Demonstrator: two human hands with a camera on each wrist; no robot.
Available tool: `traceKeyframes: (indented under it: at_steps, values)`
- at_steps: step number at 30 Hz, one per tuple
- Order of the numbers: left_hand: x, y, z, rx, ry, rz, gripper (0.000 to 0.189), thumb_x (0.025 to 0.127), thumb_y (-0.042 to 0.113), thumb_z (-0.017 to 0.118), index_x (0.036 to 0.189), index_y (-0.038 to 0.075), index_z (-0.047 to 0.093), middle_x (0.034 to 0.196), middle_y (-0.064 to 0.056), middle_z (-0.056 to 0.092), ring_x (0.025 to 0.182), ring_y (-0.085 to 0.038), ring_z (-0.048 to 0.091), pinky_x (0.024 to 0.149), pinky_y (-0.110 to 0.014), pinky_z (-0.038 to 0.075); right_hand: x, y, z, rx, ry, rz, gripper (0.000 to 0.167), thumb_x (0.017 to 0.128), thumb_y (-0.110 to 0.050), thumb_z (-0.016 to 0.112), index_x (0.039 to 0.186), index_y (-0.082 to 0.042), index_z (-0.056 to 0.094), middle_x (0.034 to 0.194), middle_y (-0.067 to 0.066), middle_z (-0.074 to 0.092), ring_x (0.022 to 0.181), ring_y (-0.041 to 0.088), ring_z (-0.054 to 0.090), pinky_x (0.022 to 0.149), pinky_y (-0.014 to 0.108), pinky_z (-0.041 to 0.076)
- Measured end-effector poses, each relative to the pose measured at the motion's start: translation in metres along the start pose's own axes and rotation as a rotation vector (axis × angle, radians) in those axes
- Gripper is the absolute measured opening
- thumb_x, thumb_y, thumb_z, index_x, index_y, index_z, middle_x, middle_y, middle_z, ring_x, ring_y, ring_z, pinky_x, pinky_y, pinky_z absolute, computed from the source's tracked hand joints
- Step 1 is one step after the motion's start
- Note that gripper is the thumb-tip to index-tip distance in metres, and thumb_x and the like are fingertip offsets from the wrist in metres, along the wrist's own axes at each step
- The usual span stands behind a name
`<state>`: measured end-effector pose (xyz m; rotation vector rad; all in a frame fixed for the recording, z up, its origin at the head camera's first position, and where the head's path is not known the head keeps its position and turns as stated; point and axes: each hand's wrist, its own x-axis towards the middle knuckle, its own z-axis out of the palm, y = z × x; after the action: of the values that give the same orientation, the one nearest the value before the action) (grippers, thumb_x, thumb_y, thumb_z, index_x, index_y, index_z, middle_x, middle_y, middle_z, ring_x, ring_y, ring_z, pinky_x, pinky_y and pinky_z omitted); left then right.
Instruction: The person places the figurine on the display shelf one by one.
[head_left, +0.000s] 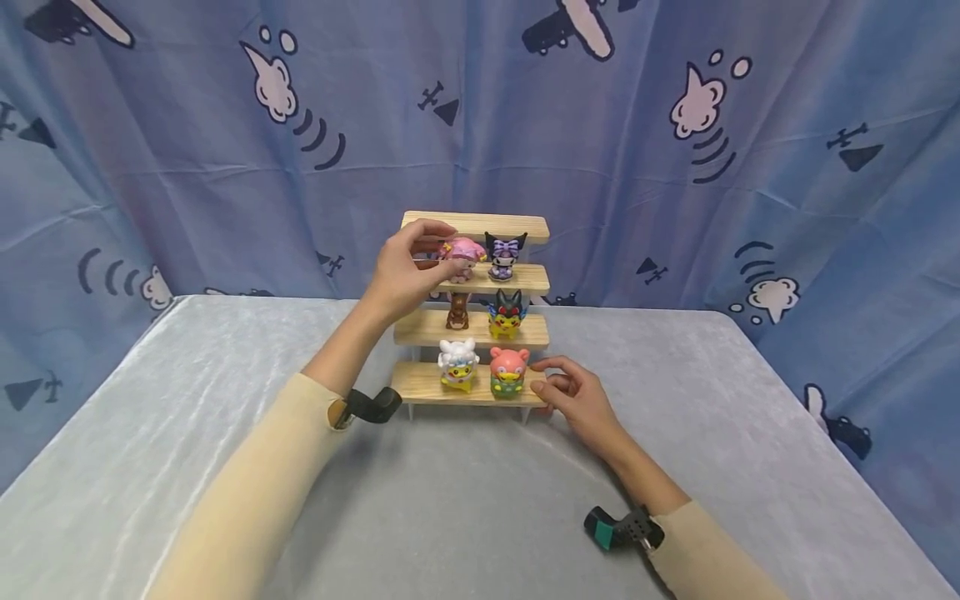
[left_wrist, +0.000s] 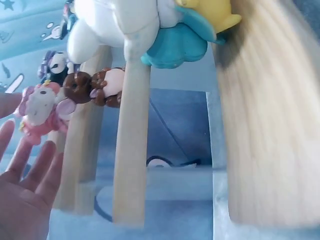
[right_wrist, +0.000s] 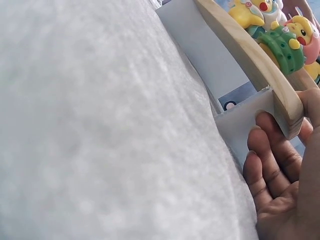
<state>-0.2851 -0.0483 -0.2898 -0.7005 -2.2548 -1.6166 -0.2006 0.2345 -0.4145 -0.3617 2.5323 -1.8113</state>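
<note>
A tiered wooden display stand (head_left: pixel 418 385) on clear supports bears several small figurines. At its second board from the top, my left hand (head_left: pixel 402 273) pinches a pink figurine (head_left: pixel 461 258) between thumb and fingers. Beside that sits a black-and-purple figurine (head_left: pixel 504 255). My right hand (head_left: pixel 576 402) grips the right end of the lowest board. In the right wrist view its fingers (right_wrist: pixel 272 150) curl below the board end (right_wrist: pixel 290 107), against the support. Nearest to this hand on that board is a pink-and-green figurine (head_left: pixel 509 372).
A white-and-yellow figurine (head_left: pixel 457 364) shares the lowest board. One tier up stand a brown figurine (head_left: pixel 457 312) and a dark-eared yellow one (head_left: pixel 506 315). A grey cloth (head_left: pixel 465 500) covers the table, with a blue patterned curtain (head_left: pixel 480 100) behind.
</note>
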Motion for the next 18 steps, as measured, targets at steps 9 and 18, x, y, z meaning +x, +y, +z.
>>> traceKeyframes:
  at_steps: [9,18]
  values:
    - [-0.027,-0.006,-0.016,0.05,0.013,-0.008,0.038,0.096,0.017,0.069,0.129,0.002,0.06,0.132,-0.016,0.061,0.12,-0.031,0.062,0.104,-0.05,0.052,-0.012,0.005,-0.012,-0.004,0.031,0.02,0.033,0.098,-0.019,0.066,0.127,-0.004,0.06,0.077,-0.011,0.07,0.065,0.009,0.062,0.064,0.027,0.056]
    - [-0.075,-0.027,-0.047,0.28,0.048,-0.092,0.036,0.097,0.024,0.067,0.128,0.005,0.062,0.132,-0.017,0.057,0.121,-0.035,0.061,0.104,-0.053,0.051,-0.011,0.007,-0.002,0.06,-0.018,0.023,0.037,0.098,-0.015,0.065,0.13,0.002,0.058,0.081,-0.01,0.071,0.071,0.007,0.065,0.067,0.027,0.058]
